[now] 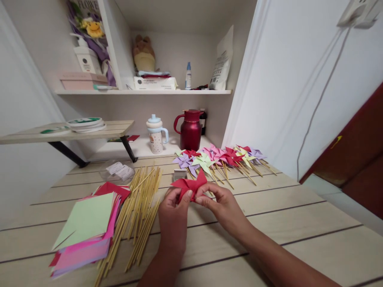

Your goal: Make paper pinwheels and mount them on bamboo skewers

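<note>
A white nook with a shelf [143,92] sits behind a light wooden desk [299,239]. On the shelf are a stuffed toy [144,54], a small bottle [188,75] and a white bag [223,61].

Near the middle of the desk, both hands hold a red paper pinwheel [189,185] just above the wood. The left hand [173,217] pinches its lower left part with the fingertips. The right hand [221,205] pinches its lower right part. The two hands are close together, almost touching.

Just beside the left hand, toward the left edge of the desk, lies a heap of thin wooden sticks [139,215]. Next to the sticks, nearer the left edge, is a stack of colored paper squares [86,227] with a pale green sheet on top.

Behind the hands, toward the back edge of the desk, lies a row of finished pinwheels [218,157] on sticks, in purple, green, pink, red and yellow. At the back stand a dark red jug [190,129] and a small cup with a blue lid [156,135]. A clear plastic bag [119,171] lies near the back left.
</note>
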`<state>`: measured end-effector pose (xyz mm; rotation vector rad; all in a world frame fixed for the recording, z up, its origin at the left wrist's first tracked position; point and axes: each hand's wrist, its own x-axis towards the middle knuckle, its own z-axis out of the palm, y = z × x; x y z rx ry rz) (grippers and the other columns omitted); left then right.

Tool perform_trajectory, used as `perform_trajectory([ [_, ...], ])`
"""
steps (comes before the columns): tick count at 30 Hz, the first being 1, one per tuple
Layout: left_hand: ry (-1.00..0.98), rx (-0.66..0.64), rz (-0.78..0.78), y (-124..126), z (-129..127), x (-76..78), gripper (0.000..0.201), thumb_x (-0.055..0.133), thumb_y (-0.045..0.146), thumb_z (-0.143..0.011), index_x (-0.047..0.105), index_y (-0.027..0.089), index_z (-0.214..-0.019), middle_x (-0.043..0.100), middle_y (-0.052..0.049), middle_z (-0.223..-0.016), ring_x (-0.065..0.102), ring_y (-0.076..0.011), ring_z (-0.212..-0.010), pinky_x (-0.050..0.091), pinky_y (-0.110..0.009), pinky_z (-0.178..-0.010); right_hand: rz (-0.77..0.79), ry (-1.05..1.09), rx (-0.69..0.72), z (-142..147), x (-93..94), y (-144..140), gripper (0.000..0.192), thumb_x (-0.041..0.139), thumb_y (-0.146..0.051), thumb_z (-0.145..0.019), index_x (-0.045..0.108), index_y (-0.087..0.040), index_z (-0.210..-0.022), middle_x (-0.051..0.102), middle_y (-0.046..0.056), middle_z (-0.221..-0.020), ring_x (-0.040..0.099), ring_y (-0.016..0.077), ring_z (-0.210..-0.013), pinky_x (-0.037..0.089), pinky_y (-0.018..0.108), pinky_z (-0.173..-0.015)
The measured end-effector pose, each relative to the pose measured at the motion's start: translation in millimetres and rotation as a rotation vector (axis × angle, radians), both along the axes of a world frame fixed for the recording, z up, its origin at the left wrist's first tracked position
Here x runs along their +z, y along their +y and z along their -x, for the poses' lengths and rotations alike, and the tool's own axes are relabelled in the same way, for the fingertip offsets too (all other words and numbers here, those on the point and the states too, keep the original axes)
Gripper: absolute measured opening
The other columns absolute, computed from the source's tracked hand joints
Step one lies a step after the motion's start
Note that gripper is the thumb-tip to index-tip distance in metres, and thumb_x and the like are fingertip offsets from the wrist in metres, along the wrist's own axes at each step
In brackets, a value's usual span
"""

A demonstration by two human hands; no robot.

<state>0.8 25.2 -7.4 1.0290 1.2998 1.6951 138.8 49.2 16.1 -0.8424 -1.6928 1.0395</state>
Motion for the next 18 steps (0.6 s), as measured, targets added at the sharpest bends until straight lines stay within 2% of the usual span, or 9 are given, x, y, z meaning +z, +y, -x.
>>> perform_trajectory([
  [9, -0.126, -0.001, -0.017, -0.6, -3.8, 5.5, 0.014, 0.074, 0.031, -0.073, 0.066, 0.019, -0.076, 0.069, 0.0, -0.075, 0.059, -0.0151, -0.073, 0.047, -0.025, -0.069, -0.016, 0.01, -0.012, 0.0, -0.3, -1.2, 0.006, 0.069, -0.024, -0.083, 0.066, -0.022, -0.077, 0.066, -0.003, -0.08, 0.059, 0.0159, -0.08, 0.042, 0.027, -0.077],
  [13, -0.192, -0.033, -0.02, -2.5, -5.6, 7.8, 0.015, 0.075, 0.029, -0.071, 0.068, 0.019, -0.079, 0.073, -0.002, -0.081, 0.063, -0.016, -0.076, 0.047, -0.025, -0.071, -0.021, 0.019, -0.018, 0.2, -0.6, -0.5, 0.008, 0.069, -0.026, -0.082, 0.066, -0.022, -0.076, 0.066, -0.002, -0.08, 0.059, 0.0166, -0.079, 0.043, 0.028, -0.077],
  [18, -0.15, -0.022, 0.006, -4.3, -5.2, 9.0, 0.014, 0.076, 0.03, -0.07, 0.071, 0.018, -0.076, 0.07, 0.0, -0.077, 0.062, -0.016, -0.076, 0.046, -0.025, -0.07, -0.044, 0.017, -0.031, -0.7, 1.4, -1.4, 0.007, 0.069, -0.028, -0.082, 0.067, -0.022, -0.077, 0.067, -0.001, -0.081, 0.059, 0.0179, -0.08, 0.044, 0.03, -0.078],
])
